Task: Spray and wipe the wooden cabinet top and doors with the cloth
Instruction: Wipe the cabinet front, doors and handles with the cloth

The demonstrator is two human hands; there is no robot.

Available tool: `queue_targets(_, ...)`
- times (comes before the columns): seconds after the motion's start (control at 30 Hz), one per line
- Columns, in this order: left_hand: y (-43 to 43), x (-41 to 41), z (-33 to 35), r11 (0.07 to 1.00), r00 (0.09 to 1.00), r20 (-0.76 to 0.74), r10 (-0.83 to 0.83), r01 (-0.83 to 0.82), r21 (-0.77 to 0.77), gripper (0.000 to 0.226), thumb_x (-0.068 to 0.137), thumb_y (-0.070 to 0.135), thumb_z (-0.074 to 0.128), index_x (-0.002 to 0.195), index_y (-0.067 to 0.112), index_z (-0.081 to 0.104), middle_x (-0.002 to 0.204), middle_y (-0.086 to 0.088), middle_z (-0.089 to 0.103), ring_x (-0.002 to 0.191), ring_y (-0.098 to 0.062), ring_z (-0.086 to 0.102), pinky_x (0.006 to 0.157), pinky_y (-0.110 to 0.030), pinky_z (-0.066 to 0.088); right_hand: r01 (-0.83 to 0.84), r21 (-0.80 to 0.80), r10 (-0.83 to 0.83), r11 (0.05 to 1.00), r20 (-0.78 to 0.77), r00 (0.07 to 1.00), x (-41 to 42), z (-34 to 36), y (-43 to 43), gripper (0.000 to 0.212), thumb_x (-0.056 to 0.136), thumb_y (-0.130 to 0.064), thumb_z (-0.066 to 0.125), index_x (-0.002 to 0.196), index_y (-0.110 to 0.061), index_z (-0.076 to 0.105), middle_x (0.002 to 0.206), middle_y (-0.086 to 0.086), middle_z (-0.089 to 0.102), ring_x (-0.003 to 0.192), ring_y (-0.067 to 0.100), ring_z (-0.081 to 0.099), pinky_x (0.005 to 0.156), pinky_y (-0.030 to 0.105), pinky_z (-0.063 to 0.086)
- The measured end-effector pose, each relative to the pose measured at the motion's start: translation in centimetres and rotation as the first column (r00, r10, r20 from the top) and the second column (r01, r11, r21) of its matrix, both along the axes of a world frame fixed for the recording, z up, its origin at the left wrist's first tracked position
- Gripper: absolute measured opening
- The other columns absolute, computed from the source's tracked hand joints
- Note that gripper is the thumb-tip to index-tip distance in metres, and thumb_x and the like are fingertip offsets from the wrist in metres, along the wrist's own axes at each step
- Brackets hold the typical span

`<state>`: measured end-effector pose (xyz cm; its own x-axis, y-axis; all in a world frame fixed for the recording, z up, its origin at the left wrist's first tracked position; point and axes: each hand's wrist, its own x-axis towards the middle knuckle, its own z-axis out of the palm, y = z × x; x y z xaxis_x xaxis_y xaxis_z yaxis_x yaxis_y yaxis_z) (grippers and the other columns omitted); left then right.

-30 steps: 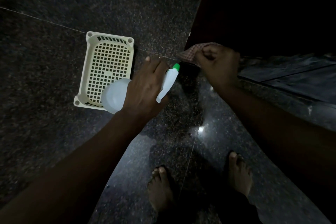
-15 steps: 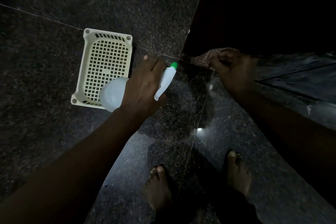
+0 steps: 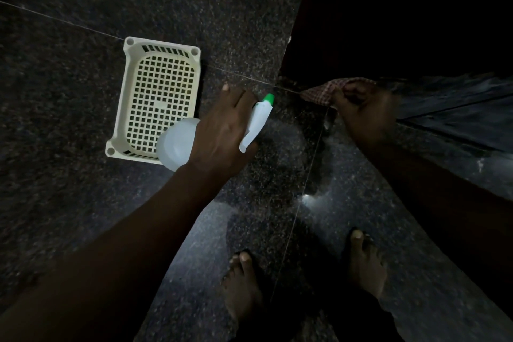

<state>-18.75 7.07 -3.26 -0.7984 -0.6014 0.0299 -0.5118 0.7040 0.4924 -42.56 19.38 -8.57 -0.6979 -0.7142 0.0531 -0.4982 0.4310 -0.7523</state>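
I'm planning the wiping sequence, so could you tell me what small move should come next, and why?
Probably sweep the cloth along the cabinet surface: the right hand grips it bunched at the cabinet's edge, while the left hand holds the spray bottle aside over the floor.

Dimly lit home interior, polished dark speckled granite floor tiles (image 3: 83,203), bare feet (image 3: 244,286) standing on them, cream perforated plastic basket (image 3: 125,89) on the floor, dark wooden cabinet (image 3: 388,14) alongside

Right hand (image 3: 366,116) and cloth (image 3: 319,93) — farther right, away from the spray bottle (image 3: 258,122)
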Motion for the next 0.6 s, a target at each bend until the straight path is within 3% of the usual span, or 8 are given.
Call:
queue_targets(0.1, 0.3, -0.1, -0.3, 1.000, 0.999, 0.032, 0.014, -0.014, 0.011, 0.033, 0.066, 0.002, 0.060, 0.099, 0.000, 0.057, 0.095, -0.013, 0.055, 0.087, -0.032, 0.052, 0.082, -0.041, 0.042, 0.047, 0.002, -0.047, 0.999, 0.063, 0.997, 0.2, -0.4, -0.5, 0.038, 0.085, -0.034, 0.069, 0.090, 0.003, 0.073, 0.085, 0.013, 0.074, 0.081, 0.019, 0.068, 0.075, 0.039, 0.055)
queue_targets(0.17, 0.7, -0.1, -0.6, 1.000, 0.997, 0.081, 0.019, -0.021, 0.021, 0.034, 0.066, 0.003, 0.060, 0.100, 0.000, 0.056, 0.096, -0.013, 0.055, 0.088, -0.033, 0.052, 0.074, -0.037, 0.040, 0.048, -0.004, -0.048, 0.999, 0.073, 0.996, 0.2, -0.6, -0.5, 0.041, 0.084, -0.038, 0.068, 0.090, 0.003, 0.073, 0.085, 0.014, 0.074, 0.081, 0.017, 0.067, 0.075, 0.037, 0.054)
queue_targets(0.23, 0.9, 0.1, -1.0, 1.000, 0.994, 0.112, 0.014, -0.017, 0.025, 0.031, 0.069, 0.010, 0.054, 0.099, 0.001, 0.056, 0.095, -0.013, 0.055, 0.088, -0.032, 0.050, 0.072, -0.034, 0.040, 0.020, -0.009, -0.020, 1.000, 0.067, 0.998, 0.0, -0.6, -0.3, 0.034, 0.086, -0.030, 0.070, 0.088, 0.004, 0.073, 0.080, 0.008, 0.070, 0.078, 0.011, 0.064, 0.072, 0.028, 0.051)
queue_targets(0.3, 1.0, 0.0, -1.7, 1.000, 0.990, 0.143, 0.001, -0.003, 0.017, 0.031, 0.075, 0.018, 0.043, 0.098, 0.001, 0.057, 0.093, -0.012, 0.054, 0.087, -0.032, 0.050, 0.089, -0.043, 0.045, -0.018, -0.008, 0.019, 1.000, 0.043, 0.999, -0.1, -0.5, -0.2, 0.024, 0.089, -0.020, 0.071, 0.086, 0.004, 0.073, 0.078, 0.003, 0.067, 0.076, 0.001, 0.059, 0.066, 0.016, 0.045)
queue_targets(0.4, 1.2, -0.2, -2.4, 1.000, 0.984, 0.178, 0.010, -0.013, 0.017, 0.037, 0.077, 0.026, 0.036, 0.096, 0.002, 0.057, 0.089, -0.013, 0.057, 0.086, -0.035, 0.053, 0.106, -0.052, 0.038, -0.051, -0.013, 0.052, 0.999, 0.040, 0.998, -0.4, -0.8, -0.2, 0.024, 0.090, -0.021, 0.069, 0.083, 0.001, 0.073, 0.076, 0.001, 0.066, 0.079, -0.002, 0.058, 0.064, 0.014, 0.042)
queue_targets(0.47, 1.4, -0.4, -2.6, 0.999, 0.984, 0.178, 0.026, -0.032, 0.033, 0.038, 0.074, 0.028, 0.036, 0.093, 0.002, 0.057, 0.086, -0.014, 0.058, 0.083, -0.037, 0.055, 0.106, -0.054, 0.038, -0.029, -0.024, 0.030, 0.999, 0.056, 0.998, -0.4, -0.9, -0.2, 0.024, 0.089, -0.024, 0.070, 0.087, 0.000, 0.074, 0.080, 0.000, 0.067, 0.080, -0.003, 0.059, 0.067, 0.011, 0.043)
queue_targets(0.6, 1.4, -0.7, -3.3, 0.997, 0.978, 0.208, 0.021, -0.035, 0.064, 0.040, 0.072, 0.029, 0.032, 0.092, 0.003, 0.057, 0.087, -0.014, 0.059, 0.083, -0.037, 0.055, 0.103, -0.052, 0.040, 0.005, -0.023, -0.004, 1.000, 0.030, 1.000, -0.1, -0.9, -0.3, 0.027, 0.089, -0.027, 0.070, 0.091, 0.000, 0.076, 0.082, -0.001, 0.068, 0.081, -0.002, 0.061, 0.069, 0.020, 0.048)
